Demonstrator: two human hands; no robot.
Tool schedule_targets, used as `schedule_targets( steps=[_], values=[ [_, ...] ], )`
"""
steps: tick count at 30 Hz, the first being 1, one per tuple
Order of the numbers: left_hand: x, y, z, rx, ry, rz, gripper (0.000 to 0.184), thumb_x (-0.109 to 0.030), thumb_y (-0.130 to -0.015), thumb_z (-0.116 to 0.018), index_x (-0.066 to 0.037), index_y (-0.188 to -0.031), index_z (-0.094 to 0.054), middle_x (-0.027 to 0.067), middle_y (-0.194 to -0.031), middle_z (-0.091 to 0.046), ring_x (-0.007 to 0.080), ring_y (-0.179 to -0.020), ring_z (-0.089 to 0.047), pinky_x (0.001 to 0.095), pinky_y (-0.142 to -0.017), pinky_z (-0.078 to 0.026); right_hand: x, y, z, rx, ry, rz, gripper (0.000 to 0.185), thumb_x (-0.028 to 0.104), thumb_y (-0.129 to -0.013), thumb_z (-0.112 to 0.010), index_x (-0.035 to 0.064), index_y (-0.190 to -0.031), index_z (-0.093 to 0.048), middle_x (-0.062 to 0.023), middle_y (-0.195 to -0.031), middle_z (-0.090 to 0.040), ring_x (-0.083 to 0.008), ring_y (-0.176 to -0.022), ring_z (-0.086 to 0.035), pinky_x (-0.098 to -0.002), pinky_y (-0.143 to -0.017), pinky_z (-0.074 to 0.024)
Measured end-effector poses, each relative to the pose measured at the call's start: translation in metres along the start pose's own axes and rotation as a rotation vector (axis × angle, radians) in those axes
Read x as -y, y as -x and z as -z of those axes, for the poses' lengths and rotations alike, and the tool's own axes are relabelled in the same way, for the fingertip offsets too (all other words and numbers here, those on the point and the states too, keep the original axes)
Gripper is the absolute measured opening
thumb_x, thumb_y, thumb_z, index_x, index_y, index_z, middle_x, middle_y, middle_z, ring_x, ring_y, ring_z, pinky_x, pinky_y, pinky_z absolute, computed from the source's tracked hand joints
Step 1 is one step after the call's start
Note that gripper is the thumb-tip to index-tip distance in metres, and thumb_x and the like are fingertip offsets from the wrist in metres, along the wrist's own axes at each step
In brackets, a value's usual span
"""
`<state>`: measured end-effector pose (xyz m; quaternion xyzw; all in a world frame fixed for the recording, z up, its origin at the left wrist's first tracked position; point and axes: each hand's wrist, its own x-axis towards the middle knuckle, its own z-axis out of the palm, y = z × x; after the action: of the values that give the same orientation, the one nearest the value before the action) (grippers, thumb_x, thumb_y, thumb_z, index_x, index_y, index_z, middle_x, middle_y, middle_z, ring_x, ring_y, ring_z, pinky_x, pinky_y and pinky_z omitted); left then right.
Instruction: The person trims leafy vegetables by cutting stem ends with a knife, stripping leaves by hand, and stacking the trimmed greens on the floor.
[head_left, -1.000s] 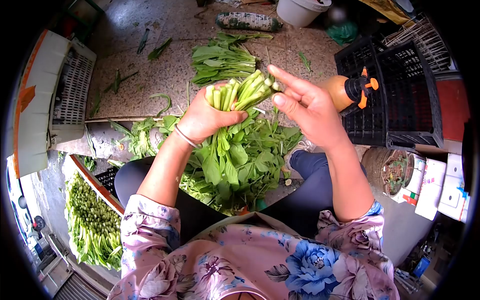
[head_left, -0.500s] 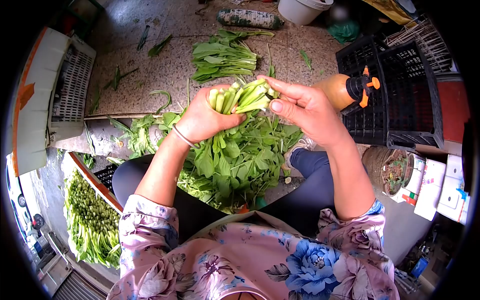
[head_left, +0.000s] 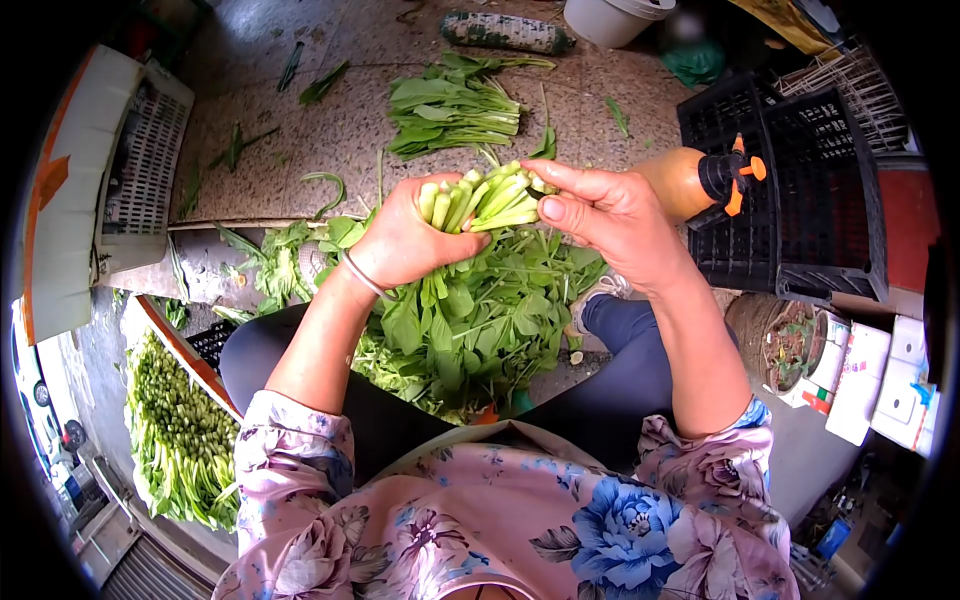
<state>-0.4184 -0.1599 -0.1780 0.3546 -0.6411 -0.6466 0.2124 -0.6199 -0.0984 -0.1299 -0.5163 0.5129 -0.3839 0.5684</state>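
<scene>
My left hand [head_left: 405, 235] is wrapped around a bunch of leafy greens [head_left: 490, 205], whose pale cut stalks point up and to the right. The bunch's leaves hang below that hand over a large heap of loose greens [head_left: 480, 310] between my knees. At the stalk ends, my right hand [head_left: 610, 215] pinches some stalks between thumb and fingers. A small dark spot shows by its thumb, too small to name. Just beyond my hands, a pile of greens [head_left: 450, 110] lies on the speckled stone slab [head_left: 330, 130].
An orange spray bottle [head_left: 675, 185] stands right of my right hand, before black plastic crates [head_left: 820, 190]. A white bucket [head_left: 615, 20] is at the back. Stacked bunched greens [head_left: 175, 430] fill the lower left. A wicker basket [head_left: 760, 335] and white boxes [head_left: 880, 380] are at right.
The view has shifted slightly. My right fingers have moved a little at the stalk ends, and the stalks sit closer together. My left hand keeps its hold on the bunch.
</scene>
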Motion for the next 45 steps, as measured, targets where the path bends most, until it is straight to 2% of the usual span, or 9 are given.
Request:
schedule_targets(
  steps=[5,10,13,20,22,30,35,39,45],
  values=[
    [0.006,0.000,0.002,-0.037,-0.046,-0.030,0.021,-0.003,-0.066,-0.068,-0.003,-0.083,-0.056,-0.0026,-0.072,-0.057,0.0040,-0.065,-0.051,0.0207,-0.061,-0.044,-0.004,-0.003,-0.003,-0.018,-0.022,0.019,0.035,0.015,-0.083,-0.060,0.0000,-0.115,-0.054,-0.0028,-0.081,-0.063,-0.0026,-0.072,-0.052,-0.0183,-0.063,-0.0432],
    [0.006,0.000,0.002,-0.029,-0.071,-0.042,0.020,-0.002,-0.066,-0.068,-0.002,-0.083,-0.056,-0.0035,-0.071,-0.055,0.0033,-0.063,-0.050,0.0200,-0.058,-0.043,-0.005,-0.004,-0.007,-0.103,-0.175,-0.132,0.031,0.019,-0.086,-0.057,0.0039,-0.114,-0.057,0.0082,-0.057,-0.040,-0.0005,-0.049,-0.029,-0.0171,-0.044,-0.0232],
    [0.007,-0.001,-0.003,-0.066,-0.123,-0.051,0.017,-0.002,-0.066,-0.067,-0.003,-0.079,-0.055,-0.0046,-0.068,-0.053,0.0028,-0.061,-0.048,0.0201,-0.056,-0.041,-0.008,-0.006,-0.006,-0.101,-0.122,-0.112,0.034,0.019,-0.089,-0.052,0.0041,-0.119,-0.052,0.0084,-0.059,-0.039,0.0000,-0.050,-0.030,-0.0156,-0.042,-0.0233],
    [0.000,-0.002,-0.003,-0.072,-0.050,-0.038,0.019,-0.004,-0.066,-0.069,-0.003,-0.079,-0.056,-0.0047,-0.068,-0.053,0.0032,-0.061,-0.048,0.0207,-0.057,-0.042,-0.002,-0.004,0.000,-0.136,-0.199,-0.056,0.038,0.020,-0.089,-0.051,0.0061,-0.124,-0.047,0.0086,-0.061,-0.038,-0.0002,-0.052,-0.031,-0.0153,-0.043,-0.0241],
    [0.002,-0.002,-0.004,-0.084,-0.080,-0.010,0.020,-0.004,-0.065,-0.070,-0.003,-0.081,-0.056,-0.0045,-0.068,-0.054,0.0038,-0.062,-0.049,0.0209,-0.058,-0.042,0.000,-0.001,0.003,-0.031,-0.134,-0.022,0.041,0.020,-0.086,-0.057,0.0054,-0.123,-0.048,0.0061,-0.067,-0.048,-0.0014,-0.056,-0.037,-0.0161,-0.048,-0.0313],
    [0.004,-0.004,-0.005,-0.028,-0.090,0.026,0.024,-0.003,-0.065,-0.071,-0.003,-0.085,-0.057,-0.0027,-0.074,-0.057,0.0052,-0.067,-0.052,0.0210,-0.063,-0.044,-0.004,0.000,0.004,-0.079,0.043,0.034,0.032,0.018,-0.087,-0.056,0.0025,-0.115,-0.055,0.0044,-0.072,-0.054,0.0003,-0.062,-0.040,-0.0154,-0.054,-0.0350],
    [0.008,-0.008,-0.006,0.004,0.352,0.066,0.032,0.000,-0.065,-0.071,-0.003,-0.094,-0.060,0.0009,-0.082,-0.062,0.0103,-0.073,-0.057,0.0235,-0.069,-0.046,-0.012,-0.004,0.009,-0.351,0.071,0.123,0.032,0.020,-0.086,-0.057,0.0051,-0.114,-0.057,0.0065,-0.067,-0.051,-0.0007,-0.059,-0.039,-0.0165,-0.053,-0.0351],
    [0.003,-0.010,-0.004,-0.019,0.726,0.189,0.031,0.003,-0.070,-0.066,-0.001,-0.099,-0.057,0.0046,-0.082,-0.061,0.0140,-0.073,-0.060,0.0273,-0.066,-0.052,-0.018,-0.005,0.009,-0.358,0.088,0.114,0.034,0.022,-0.085,-0.059,0.0113,-0.117,-0.056,0.0077,-0.063,-0.046,-0.0014,-0.057,-0.037,-0.0168,-0.052,-0.0335],
    [0.003,-0.012,-0.007,-0.072,0.730,0.195,0.029,-0.001,-0.072,-0.065,0.003,-0.099,-0.057,0.0082,-0.084,-0.062,0.0167,-0.073,-0.061,0.0306,-0.068,-0.053,-0.012,-0.003,0.004,-0.296,0.136,0.102,0.041,0.018,-0.087,-0.055,0.0109,-0.126,-0.046,0.0082,-0.069,-0.041,-0.0015,-0.059,-0.035,-0.0142,-0.051,-0.0292]
  ],
)
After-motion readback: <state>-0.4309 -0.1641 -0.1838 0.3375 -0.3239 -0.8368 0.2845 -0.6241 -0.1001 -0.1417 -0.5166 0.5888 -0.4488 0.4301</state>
